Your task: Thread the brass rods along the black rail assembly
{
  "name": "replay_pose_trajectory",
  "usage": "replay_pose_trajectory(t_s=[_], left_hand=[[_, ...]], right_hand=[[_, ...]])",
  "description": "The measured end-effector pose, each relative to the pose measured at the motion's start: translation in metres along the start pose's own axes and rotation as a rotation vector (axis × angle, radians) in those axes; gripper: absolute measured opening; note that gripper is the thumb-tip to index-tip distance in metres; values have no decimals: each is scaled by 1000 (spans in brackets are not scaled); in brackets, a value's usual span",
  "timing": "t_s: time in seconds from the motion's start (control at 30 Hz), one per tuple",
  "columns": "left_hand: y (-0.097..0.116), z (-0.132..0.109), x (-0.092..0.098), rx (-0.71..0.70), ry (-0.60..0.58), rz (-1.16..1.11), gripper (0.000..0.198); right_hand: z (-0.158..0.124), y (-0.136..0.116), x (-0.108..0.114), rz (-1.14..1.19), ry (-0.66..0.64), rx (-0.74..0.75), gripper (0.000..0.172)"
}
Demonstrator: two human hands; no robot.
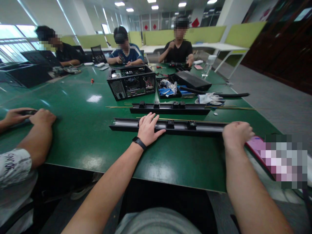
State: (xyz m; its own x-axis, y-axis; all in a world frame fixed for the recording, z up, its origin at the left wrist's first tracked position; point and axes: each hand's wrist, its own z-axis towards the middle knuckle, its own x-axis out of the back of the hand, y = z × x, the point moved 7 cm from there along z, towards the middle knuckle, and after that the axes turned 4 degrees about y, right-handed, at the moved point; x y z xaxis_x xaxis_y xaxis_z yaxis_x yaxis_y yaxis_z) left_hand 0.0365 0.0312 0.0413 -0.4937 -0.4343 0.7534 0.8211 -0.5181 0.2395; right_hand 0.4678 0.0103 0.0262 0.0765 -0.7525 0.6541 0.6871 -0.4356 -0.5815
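Note:
A long black rail (207,127) with small black blocks on it lies across the green table in front of me. My left hand (149,129) rests on its left half, fingers spread, a dark band at the wrist. At the rail's right end is my right hand (236,133), fingers curled; whatever it may hold is hidden. Behind lies a second black rail (168,110) with similar blocks, and thin brass-coloured rods (234,107) stretch beside it.
An open black computer case (133,83) stands beyond the rails, beside a tray (180,95) with gloves. More gloves (211,98) lie to the right. A phone (260,151) is near my right forearm. A person's hands (42,117) are at left; several people sit around the table.

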Motion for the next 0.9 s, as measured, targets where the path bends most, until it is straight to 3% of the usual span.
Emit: replay_pose_trajectory(t_s=[0.1, 0.7, 0.9], left_hand=[[-1, 0, 0, 4, -3, 2, 71], [-2, 0, 1, 6, -15, 1, 71], [-3, 0, 2, 3, -4, 2, 71]], right_hand=[[-3, 9, 3, 2, 14, -257, 42], [-2, 14, 5, 30, 64, -345, 35], [-2, 14, 6, -15, 35, -369, 39]])
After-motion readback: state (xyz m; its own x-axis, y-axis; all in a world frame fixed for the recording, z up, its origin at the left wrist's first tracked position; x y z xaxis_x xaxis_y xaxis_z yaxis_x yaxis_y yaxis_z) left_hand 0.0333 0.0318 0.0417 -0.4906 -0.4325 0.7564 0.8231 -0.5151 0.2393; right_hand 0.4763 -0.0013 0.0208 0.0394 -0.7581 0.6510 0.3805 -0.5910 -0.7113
